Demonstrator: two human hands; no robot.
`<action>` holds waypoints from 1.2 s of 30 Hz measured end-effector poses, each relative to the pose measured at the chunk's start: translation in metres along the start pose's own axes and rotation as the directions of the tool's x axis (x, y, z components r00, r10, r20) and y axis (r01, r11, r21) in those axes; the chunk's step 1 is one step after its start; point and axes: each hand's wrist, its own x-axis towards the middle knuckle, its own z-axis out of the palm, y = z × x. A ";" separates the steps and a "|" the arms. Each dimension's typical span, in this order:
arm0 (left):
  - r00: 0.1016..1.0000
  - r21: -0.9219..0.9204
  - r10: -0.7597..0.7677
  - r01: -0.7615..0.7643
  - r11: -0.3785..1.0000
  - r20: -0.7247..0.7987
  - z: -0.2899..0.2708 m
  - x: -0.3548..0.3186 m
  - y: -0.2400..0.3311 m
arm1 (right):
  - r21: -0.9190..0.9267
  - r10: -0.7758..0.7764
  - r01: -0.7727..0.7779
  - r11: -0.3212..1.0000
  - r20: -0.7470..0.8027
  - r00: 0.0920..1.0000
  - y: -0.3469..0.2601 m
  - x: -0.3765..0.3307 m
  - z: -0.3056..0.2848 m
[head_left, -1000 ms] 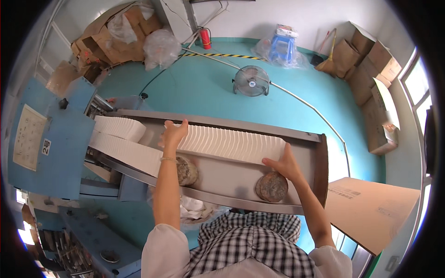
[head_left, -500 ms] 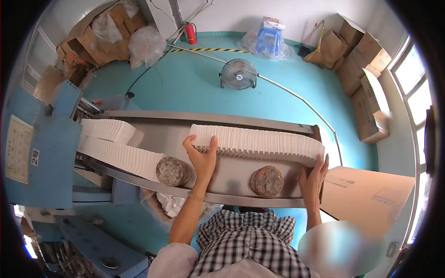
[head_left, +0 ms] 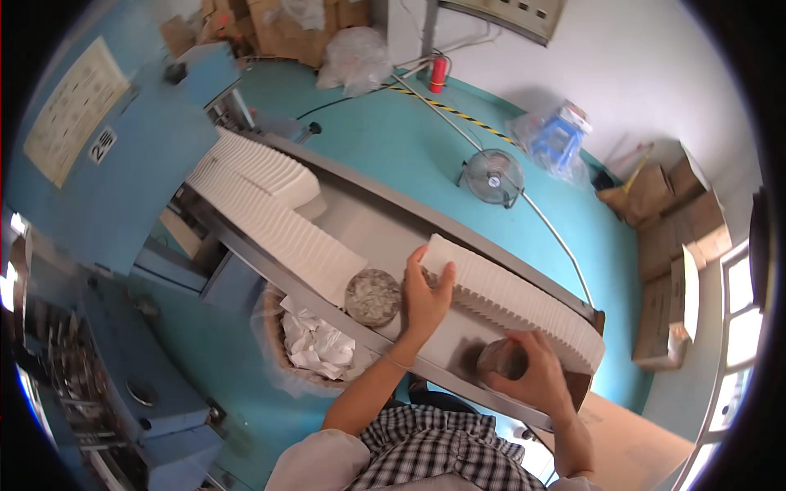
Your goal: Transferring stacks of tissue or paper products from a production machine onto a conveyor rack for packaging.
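Left hand [head_left: 427,296] lay flat, fingers spread, against the near end of the long white paper stack [head_left: 516,299] on the grey conveyor tray [head_left: 368,225]; right hand [head_left: 536,375] clenched around a round stone weight [head_left: 501,358], second weight [head_left: 372,297] sat just left, basket of scraps [head_left: 315,348] below

Pale rectangular chart [head_left: 72,106] on blue machine face, upper left; small white tag [head_left: 102,145] just below it. Brown cardboard boxes [head_left: 684,225] stacked along right wall, more boxes [head_left: 270,24] at top. Flat cardboard sheet [head_left: 634,442] lower right.
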 end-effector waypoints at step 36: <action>0.974 0.322 0.197 -0.224 0.920 0.114 0.001 0.026 0.019 | -0.192 -0.057 -0.203 0.960 -0.844 0.533 0.096 0.034 0.004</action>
